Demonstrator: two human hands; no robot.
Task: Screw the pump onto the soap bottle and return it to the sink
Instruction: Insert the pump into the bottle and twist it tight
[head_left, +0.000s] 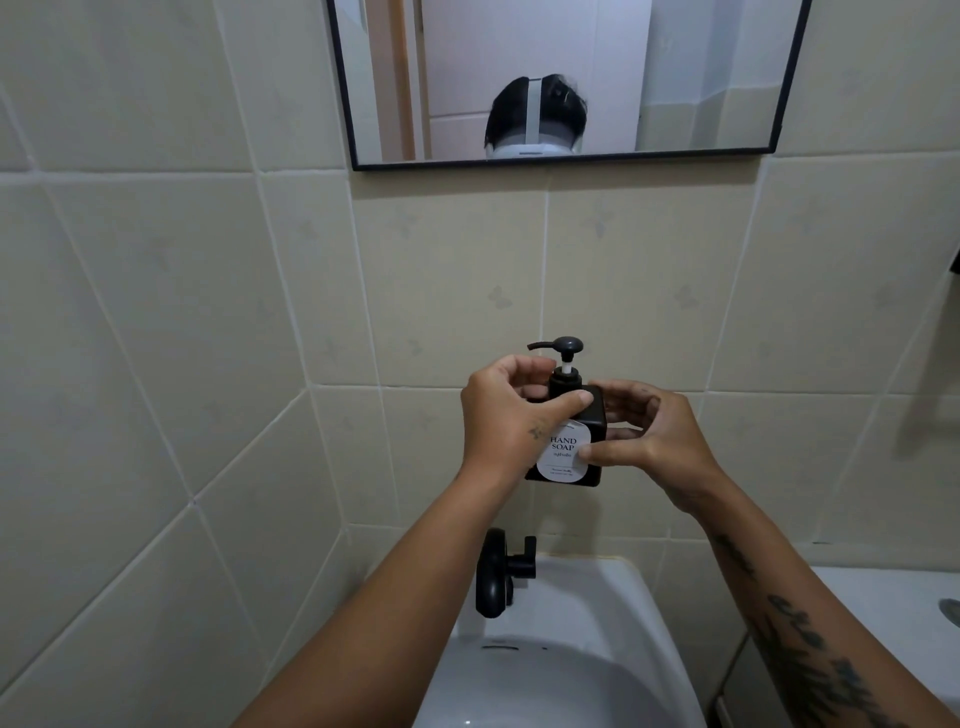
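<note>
A square black soap bottle (592, 415) with a white "HAND SOAP" label is held upright in the air above the white sink (587, 613). The black pump (563, 345) sits in the bottle's neck, nozzle pointing left. My left hand (511, 415) wraps the upper left of the bottle, thumb and fingers pinched around the pump's collar. My right hand (649, 431) grips the bottle's right side, thumb on the label.
A black faucet (501, 571) stands at the sink's back rim, below the bottle. Beige tiled walls run behind and to the left. A black-framed mirror (566, 83) hangs above. A white ledge (893, 603) lies at the right.
</note>
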